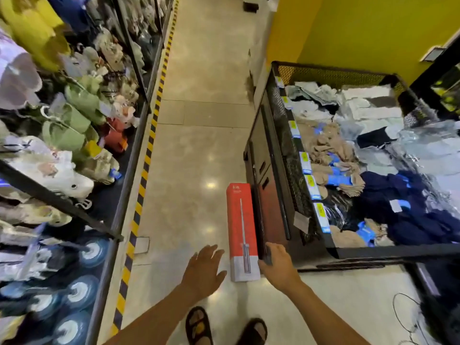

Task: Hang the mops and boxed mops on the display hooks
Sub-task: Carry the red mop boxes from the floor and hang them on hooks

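— Hands?
— Left hand (202, 270) is spread and holds nothing. Right hand (278, 265) grips the near end of the long red boxed mop (241, 220), just beside it.
— Around?
— Round blue-white packs (79, 292) left, black mesh bin (281, 115) of folded cloths right, glossy tile floor (199, 120) ahead.

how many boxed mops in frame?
1. The red mop box lies on the floor along the dark cabinet, between the left hand and right hand. The dark slab the right hand grips might be another; cannot tell.
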### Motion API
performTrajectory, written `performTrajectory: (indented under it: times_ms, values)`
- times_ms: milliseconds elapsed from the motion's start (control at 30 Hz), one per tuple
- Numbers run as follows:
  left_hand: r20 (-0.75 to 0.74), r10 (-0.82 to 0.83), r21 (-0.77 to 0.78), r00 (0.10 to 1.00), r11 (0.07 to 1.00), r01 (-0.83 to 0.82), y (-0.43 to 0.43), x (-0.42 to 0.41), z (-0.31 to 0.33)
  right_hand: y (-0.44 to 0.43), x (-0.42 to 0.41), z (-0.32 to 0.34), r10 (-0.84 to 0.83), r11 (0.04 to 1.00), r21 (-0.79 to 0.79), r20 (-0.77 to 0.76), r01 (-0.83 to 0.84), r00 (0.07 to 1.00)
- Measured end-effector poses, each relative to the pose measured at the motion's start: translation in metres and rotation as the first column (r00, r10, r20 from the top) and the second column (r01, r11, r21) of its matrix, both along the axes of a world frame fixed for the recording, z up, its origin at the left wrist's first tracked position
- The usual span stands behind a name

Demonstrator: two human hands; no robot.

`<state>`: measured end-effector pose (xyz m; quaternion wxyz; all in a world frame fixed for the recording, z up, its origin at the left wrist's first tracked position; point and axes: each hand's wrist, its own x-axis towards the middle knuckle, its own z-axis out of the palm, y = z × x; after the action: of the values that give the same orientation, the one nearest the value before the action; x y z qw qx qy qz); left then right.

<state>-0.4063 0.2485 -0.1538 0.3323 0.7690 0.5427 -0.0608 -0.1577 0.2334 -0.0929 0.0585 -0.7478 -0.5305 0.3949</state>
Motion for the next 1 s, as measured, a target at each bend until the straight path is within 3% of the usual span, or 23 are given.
performTrajectory:
  times_ms: [300,633,767,900,1000]
  values:
    - [-0.031,0.065,-0.178,0.997,0.982,-0.069,0.044,0.029,-0.127,0.06,0.017,-0.142,-0.067,0.982,-0.183,-0.052,0.056,0.996]
    - [-0.064,0.234,-0.47,0.97,0.851,-0.236,0.063,0.092,-0.365,0.078,0.048,-0.364,-0.161,0.97,-0.2,-0.116,0.136,0.98]
    - [-0.071,0.402,-0.546,0.913,0.751,-0.373,0.071,0.127,-0.46,0.08,0.057,-0.439,-0.228,0.958,-0.211,-0.142,0.196,0.963]
    - [0.046,0.588,-0.592,0.807,0.667,-0.452,0.084,0.152,-0.521,0.08,0.068,-0.492,-0.257,0.956,-0.188,-0.156,0.227,0.954]
    - [0.052,0.679,-0.624,0.732,0.595,-0.507,0.094,0.163,-0.566,0.079,0.071,-0.52,-0.27,0.959,-0.139,-0.185,0.247,0.945]
